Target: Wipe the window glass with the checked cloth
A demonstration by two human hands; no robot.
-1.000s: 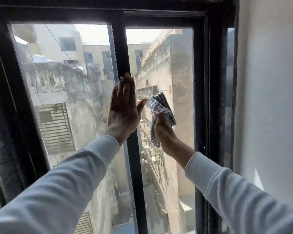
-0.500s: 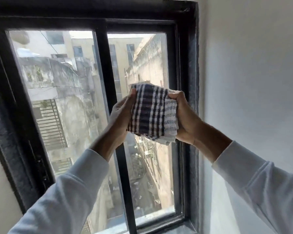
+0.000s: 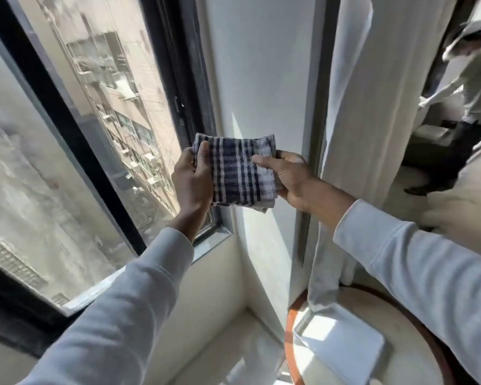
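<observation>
The checked cloth [image 3: 235,171], blue and white and folded into a rough square, is held up between both hands, clear of the glass. My left hand [image 3: 192,182] grips its left edge with the thumb on top. My right hand [image 3: 290,179] pinches its right edge. The window glass [image 3: 117,87] fills the left of the view inside a black frame [image 3: 67,118], with buildings seen through it. The cloth sits in front of the frame's lower right corner and the white wall.
A white wall [image 3: 261,79] meets the window at the right. A white curtain [image 3: 353,134] hangs beside it. Below right stands a round table [image 3: 417,323] with a white tray [image 3: 342,348]. Another person [image 3: 472,87] bends over at the far right.
My left hand left the frame and took the cloth's left edge. Both hands pulled the cloth off the glass and lowered it. My view has swung right and down.
</observation>
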